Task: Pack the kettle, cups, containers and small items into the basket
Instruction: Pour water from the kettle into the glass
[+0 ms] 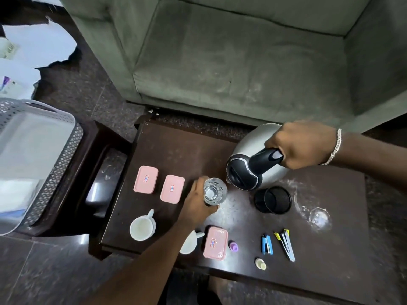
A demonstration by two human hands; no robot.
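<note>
- Left hand (196,204) is wrapping a clear glass (214,191) at table centre, apparently for lifting.
- Right hand (301,145) is fisting the kettle (253,164) handle, carry-ready.
- Basket (63,155) is waiting at the far left, seemingly empty.

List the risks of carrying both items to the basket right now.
The right hand tilts the kettle spout-down; any water inside could spill. The left hand holds the glass from one side, so it may slip. The basket is far left, beyond the pink containers.
</note>
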